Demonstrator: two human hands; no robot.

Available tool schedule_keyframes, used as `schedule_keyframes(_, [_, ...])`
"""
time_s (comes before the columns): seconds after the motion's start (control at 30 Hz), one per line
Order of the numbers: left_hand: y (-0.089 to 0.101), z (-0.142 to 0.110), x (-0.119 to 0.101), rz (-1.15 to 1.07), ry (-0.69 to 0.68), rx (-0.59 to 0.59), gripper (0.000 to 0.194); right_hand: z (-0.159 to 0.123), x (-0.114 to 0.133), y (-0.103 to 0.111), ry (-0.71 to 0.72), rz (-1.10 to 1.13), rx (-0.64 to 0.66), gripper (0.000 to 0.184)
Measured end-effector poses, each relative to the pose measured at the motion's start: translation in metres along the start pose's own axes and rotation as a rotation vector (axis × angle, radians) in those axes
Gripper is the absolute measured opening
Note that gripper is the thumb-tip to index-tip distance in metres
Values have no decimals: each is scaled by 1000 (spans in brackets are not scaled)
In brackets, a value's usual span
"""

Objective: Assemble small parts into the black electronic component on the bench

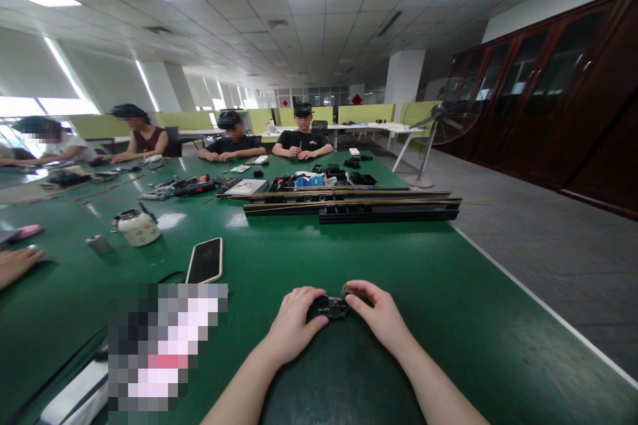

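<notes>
Low on the green table, my left hand (298, 319) grips the left side of a small black mechanical part (333, 307), thumb in front and fingers behind. The part lies at table level and has some metallic detail on its upper face; its exact kind is too small to make out. My right hand (373, 312) is at the part's right end, thumb and forefinger pinched on a tiny dark piece (345, 290). Whether that piece touches the black part I cannot tell.
A phone (205, 261) lies left of my hands, near a cream pot-shaped container (137, 227) and a grey cylinder (98, 244). Black rails (389, 212) with thin rods cross the table ahead. Another person's hand (20, 265) rests at the left edge. Several people sit beyond.
</notes>
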State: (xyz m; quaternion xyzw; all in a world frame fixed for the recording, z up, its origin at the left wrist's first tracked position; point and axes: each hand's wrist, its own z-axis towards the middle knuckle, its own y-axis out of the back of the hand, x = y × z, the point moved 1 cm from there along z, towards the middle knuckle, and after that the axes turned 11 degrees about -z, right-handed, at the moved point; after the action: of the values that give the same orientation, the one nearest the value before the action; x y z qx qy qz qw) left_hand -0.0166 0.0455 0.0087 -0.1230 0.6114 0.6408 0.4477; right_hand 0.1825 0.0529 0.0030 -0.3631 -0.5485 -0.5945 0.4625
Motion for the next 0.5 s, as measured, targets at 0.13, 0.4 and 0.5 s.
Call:
schedule_keyframes(0.13, [0,0,0,-3,2,-2,36,-3,6,0,45,-162,3,23])
schedule_keyframes(0.4, [0,0,2,-6,-9,-3,36,-8,13,-5,145,-349,67,19])
schedule_keyframes(0.5, [-1,0,3,-8,-14,-2,37,-10,17,-6,183,-460,111,18])
